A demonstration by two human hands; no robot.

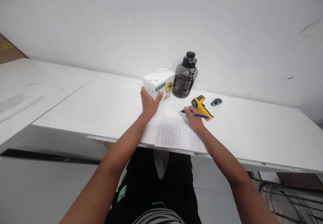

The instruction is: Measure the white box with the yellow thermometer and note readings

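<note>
My left hand (149, 101) grips the near side of a white box (156, 79) with avocado pictures on its face, its fingers wrapped round the lower part. A blue pen (201, 115) is pinched in my right hand (192, 116), above the far right corner of a sheet of paper (176, 133) covered in rows of small marks. Just beyond that hand lies a yellow and black infrared thermometer (202, 107). Behind the box and to its right stands a dark translucent water bottle (184, 77) with a black cap and a lettered strap.
A small dark blue object (216, 102) lies right of the thermometer. The white table (252, 129) meets a white wall (101, 25) at the back. At the far left is a brown carton (8, 50); metal rails (290, 197) show below the table at right.
</note>
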